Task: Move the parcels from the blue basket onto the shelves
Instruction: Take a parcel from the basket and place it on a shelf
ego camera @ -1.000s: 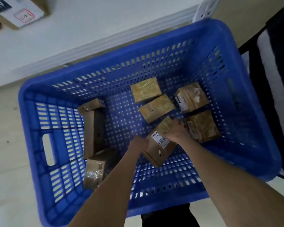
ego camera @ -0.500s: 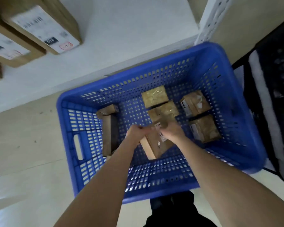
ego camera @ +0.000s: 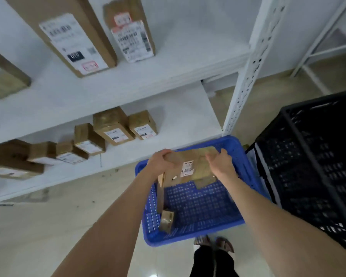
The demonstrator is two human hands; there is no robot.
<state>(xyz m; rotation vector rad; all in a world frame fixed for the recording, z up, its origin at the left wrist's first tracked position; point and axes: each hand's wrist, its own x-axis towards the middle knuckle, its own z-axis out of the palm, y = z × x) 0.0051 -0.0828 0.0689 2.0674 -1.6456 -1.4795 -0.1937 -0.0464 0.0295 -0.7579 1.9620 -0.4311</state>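
Cardboard parcel (ego camera: 190,164), label up, hangs at centre frame just above the blue basket (ego camera: 196,233), with left hand (ego camera: 160,162) and right hand (ego camera: 221,164) curling their fingers (ego camera: 164,151) round opposite ends, probably to steady it for the lower shelf (ego camera: 178,120) at mid-frame.

Both forearms (ego camera: 116,216) are bare along all their visible length, and so are the left hand (ego camera: 160,163) and the right hand (ego camera: 221,165). The legs wear plain black cloth trousers (ego camera: 212,262). On the feet is brownish footwear (ego camera: 225,243), shoes or sandals, too blurred to tell which
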